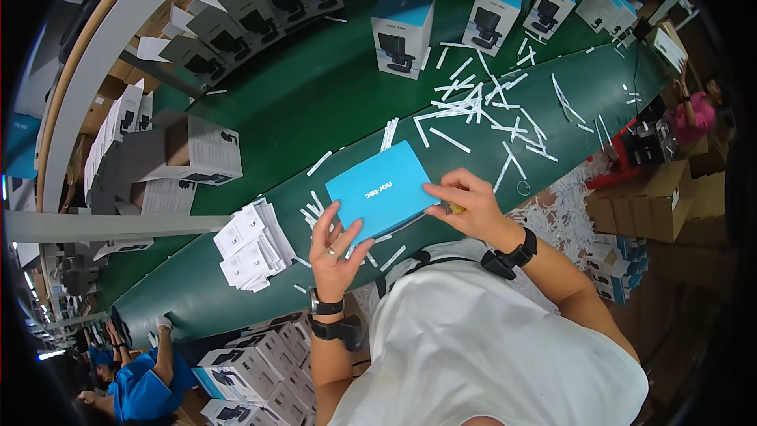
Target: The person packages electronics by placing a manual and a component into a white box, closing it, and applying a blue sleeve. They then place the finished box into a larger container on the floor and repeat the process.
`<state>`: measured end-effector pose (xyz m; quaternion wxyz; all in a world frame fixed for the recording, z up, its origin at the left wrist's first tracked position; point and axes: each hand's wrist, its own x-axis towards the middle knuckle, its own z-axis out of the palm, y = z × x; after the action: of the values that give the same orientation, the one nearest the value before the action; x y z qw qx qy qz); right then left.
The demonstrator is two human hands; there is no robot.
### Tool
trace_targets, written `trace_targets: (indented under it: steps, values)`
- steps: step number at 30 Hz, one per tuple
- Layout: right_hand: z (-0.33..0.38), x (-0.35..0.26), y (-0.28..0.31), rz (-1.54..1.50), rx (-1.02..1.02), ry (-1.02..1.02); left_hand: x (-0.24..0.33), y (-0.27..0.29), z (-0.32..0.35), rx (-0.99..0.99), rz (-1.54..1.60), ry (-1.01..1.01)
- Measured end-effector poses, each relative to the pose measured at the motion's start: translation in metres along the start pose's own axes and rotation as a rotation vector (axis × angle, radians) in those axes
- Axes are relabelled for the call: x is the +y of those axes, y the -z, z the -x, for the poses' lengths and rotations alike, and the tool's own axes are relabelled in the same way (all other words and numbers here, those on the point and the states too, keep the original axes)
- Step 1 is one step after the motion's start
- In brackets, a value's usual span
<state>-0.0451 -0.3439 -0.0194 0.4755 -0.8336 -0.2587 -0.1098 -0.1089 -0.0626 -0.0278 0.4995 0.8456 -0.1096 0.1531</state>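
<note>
A carton with a bright blue face (386, 181) is in front of me at the near edge of the green bench. My left hand (337, 256) grips its near left corner, fingers on the blue face. At its right end my right hand (471, 207) has thumb and fingers on the edge. A small yellow thing (456, 208) shows within the right hand; its kind is unclear. Thin white paper strips (465, 102) lie scattered beyond the carton and around it. Left of my hands rests a stack of white printed leaflets (254, 246).
Upright printed cartons (404, 31) stand along the far side, several with raised flaps. A grey post (126, 227) crosses at left, near an open carton (201, 150). Brown boxes (650, 201) and paper shreds (564, 205) are at right. A co-worker in blue (150, 383) is at lower left.
</note>
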Motion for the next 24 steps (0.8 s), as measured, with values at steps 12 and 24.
trace_targets:
  steps: [12, 24]
  values:
    - [0.01, 0.003, 0.004, 0.386, -0.177, 0.369, 0.021, 0.009, -0.019, -0.287, -0.604, -0.323]
    - [-0.012, 0.013, 0.0, 0.061, -0.155, 0.195, 0.025, -0.045, -0.026, -0.342, -0.773, -0.263]
